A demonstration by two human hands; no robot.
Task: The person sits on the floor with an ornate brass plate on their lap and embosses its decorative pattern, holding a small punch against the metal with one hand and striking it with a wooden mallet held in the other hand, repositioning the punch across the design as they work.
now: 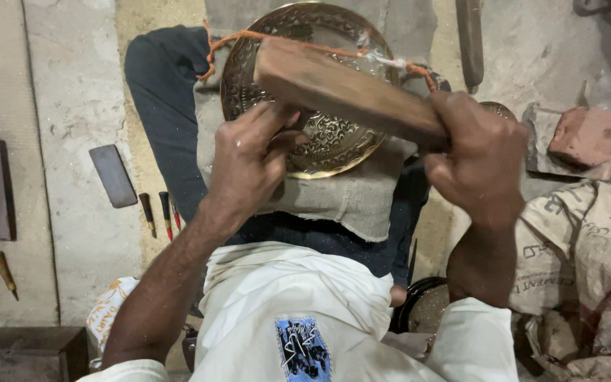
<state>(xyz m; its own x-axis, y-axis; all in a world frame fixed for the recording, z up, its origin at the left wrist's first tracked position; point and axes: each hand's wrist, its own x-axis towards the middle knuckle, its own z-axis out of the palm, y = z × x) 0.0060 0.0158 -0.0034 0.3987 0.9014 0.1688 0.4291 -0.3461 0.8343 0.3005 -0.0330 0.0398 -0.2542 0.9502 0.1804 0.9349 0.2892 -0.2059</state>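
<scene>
Looking down at a round brass plate [334, 138] with fancy carved patterns, lying on a grey cloth [362, 194] over the lap. Right hand [479, 159] gripping a wooden block [344, 88] above the plate. Left hand [249, 159] with fingers pinched, touching the plate. Small tools [160, 212] on the floor nearby.

Concrete floor [72, 106] under me, grey & rough, w/ a sandy strip running beside my leg. On it at my left: flat dark stone slab [112, 175], then three small chisels [160, 212] side by side, two w/ red tips. Further toward the left edge, a wooden-handled tool [3, 273] lying alone. Dark block [26, 350] in the near-left corner. At the right edge: reddish brick [588, 134] on a grey stone, printed sacks [588, 269] heaped below it. Dark round dish [424, 304] near my right elbow.
</scene>
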